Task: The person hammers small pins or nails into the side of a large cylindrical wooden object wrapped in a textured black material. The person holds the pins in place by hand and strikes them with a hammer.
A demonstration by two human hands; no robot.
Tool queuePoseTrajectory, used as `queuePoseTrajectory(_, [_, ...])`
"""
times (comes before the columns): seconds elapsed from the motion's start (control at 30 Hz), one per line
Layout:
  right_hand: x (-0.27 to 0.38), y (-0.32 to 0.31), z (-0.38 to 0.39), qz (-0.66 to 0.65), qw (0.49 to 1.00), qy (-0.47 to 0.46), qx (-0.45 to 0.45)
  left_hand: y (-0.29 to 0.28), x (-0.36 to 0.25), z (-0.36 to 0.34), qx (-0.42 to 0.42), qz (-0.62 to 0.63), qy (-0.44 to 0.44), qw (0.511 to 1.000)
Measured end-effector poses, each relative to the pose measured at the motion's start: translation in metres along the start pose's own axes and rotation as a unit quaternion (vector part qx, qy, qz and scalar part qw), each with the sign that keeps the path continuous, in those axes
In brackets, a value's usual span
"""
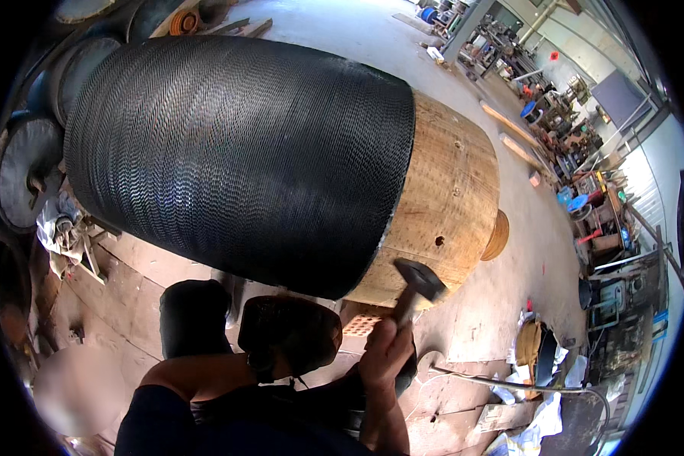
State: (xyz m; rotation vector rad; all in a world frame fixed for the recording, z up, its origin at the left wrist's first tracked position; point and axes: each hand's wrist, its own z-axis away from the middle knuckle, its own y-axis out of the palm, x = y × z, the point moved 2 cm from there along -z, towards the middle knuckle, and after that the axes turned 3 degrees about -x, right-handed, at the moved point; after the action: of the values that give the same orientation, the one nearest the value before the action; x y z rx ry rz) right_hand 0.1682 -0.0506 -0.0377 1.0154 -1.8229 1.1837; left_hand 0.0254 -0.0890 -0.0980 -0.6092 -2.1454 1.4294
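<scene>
A big wooden drum (452, 175) lies across the view, its left and middle part covered in black, finely ridged rows (243, 152). Bare wood shows at the right end, with a small dark hole and a round wooden stub (497, 235). My right hand (387, 353) is wrapped round the handle of a hammer (419, 280); the dark metal head is seen against the lower edge of the bare wood, contact unclear. Below the black covering, my left hand (290, 334) appears as a dark shape beyond a wristband. Its fingers and anything in them cannot be made out.
A brick with holes (361, 323) sits beneath the drum's near edge. Dark round drums (30, 171) stand at the left. A bent metal bar (509, 382), white bags (543, 418) and wood scraps lie at lower right. Tools and machinery crowd the right wall.
</scene>
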Motion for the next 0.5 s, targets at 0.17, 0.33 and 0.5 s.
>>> queuePoseTrajectory(0.17, [-0.004,0.016,-0.012,0.230,0.972,-0.037,0.017,-0.003,-0.007,0.001,0.027,-0.041,0.001,0.999])
queuePoseTrajectory(0.33, [0.001,0.001,0.004,0.059,0.996,-0.062,-0.019,0.017,-0.010,0.004,0.011,-0.116,0.034,0.993])
queuePoseTrajectory(0.5, [0.009,0.012,-0.012,0.082,0.971,-0.195,-0.112,0.004,-0.002,0.001,-0.019,-0.070,0.028,0.997])
